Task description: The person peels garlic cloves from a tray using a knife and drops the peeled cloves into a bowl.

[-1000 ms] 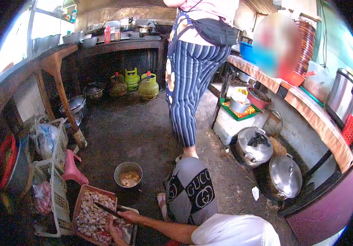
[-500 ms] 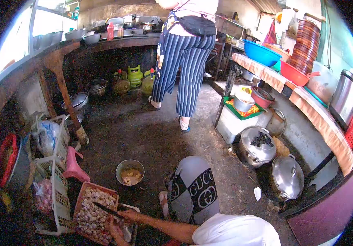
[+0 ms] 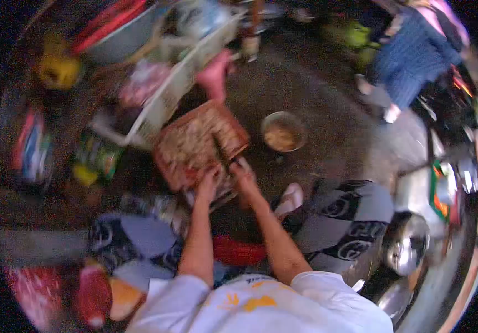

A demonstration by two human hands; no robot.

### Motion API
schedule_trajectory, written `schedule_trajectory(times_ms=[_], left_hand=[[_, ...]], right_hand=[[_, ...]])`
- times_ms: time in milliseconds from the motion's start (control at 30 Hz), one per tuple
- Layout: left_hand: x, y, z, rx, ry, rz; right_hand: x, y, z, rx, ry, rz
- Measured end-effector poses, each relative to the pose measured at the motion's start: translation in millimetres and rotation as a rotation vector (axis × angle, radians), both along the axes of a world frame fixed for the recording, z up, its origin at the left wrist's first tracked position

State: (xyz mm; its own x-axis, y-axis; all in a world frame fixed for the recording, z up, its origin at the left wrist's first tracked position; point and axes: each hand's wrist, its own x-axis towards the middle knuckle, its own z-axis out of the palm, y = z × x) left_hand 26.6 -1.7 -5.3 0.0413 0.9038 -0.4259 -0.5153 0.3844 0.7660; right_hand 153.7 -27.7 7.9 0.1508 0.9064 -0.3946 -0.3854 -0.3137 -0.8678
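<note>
Down on the dark floor ahead of your knees, slightly left of centre, sits a rectangular red-pink plastic tray (image 3: 235, 122), spread with pale, chopped pieces (image 3: 191, 141). Your right hand (image 3: 241, 173) is at the tray's near right side, fingers closed round the handle of a long, dark-bladed knife (image 3: 220, 147); blade points away from you, over the pieces. Your left hand (image 3: 211, 176) is just beside it at the near edge, low over the pieces. Blur there: cannot tell whether its fingers are apart, together or gripping a piece.

Right of the tray, near but apart, a round grey metal bowl (image 3: 283, 131) stands upright, tan-coloured contents inside. Beyond the tray's far left side, an off-white slatted plastic crate (image 3: 158, 100); next to that, a pink plastic stool (image 3: 213, 76). Your legs, in grey-and-black patterned trousers (image 3: 341, 222), flank your forearms; a pale sandal (image 3: 290, 198) shows by your right knee.

Upper right, well apart from you, another person in dark blue trousers (image 3: 408, 69) stands on the floor. Lower right, a shiny silver lidded pot (image 3: 406, 244). Everything smeared by blur, small details unreadable.
</note>
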Motion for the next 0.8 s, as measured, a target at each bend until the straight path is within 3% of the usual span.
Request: schedule_trajectory(times_ms=[67, 100, 300, 367, 600, 767, 800], left_hand=[[-3.8, 8.5, 7.3, -0.027, -0.153, 0.007], [-7.3, 12.1, 0.2, -0.039, -0.154, -0.018], [-6.1, 15.4, 7.7, -0.065, 0.001, -0.1], [-5.8, 17.7, -1.8, -0.033, -0.042, -0.077], [-2.6, 13.1, 12.5, 0.015, -0.084, 0.042], [-9.0, 12.3, -0.3, -0.002, -0.101, 0.005], [-8.9, 12.5, 0.4, 0.024, -0.09, 0.011]], right_hand=[[1.4, -1.7, 16.6, -0.084, 0.065, 0.079], [-4.2, 3.3, 7.7, -0.004, 0.167, 0.015], [0.9, 6.5, -6.3, 0.013, -0.012, 0.055], [-2.2, 5.1, 16.4, -0.08, -0.015, 0.034], [-4.7, 9.4, -18.9, 0.097, -0.191, 0.076], [-8.7, 6.5, -1.6, 0.159, -0.274, 0.038], [-6.2, 5.4, 2.1, 0.049, -0.192, 0.073]])
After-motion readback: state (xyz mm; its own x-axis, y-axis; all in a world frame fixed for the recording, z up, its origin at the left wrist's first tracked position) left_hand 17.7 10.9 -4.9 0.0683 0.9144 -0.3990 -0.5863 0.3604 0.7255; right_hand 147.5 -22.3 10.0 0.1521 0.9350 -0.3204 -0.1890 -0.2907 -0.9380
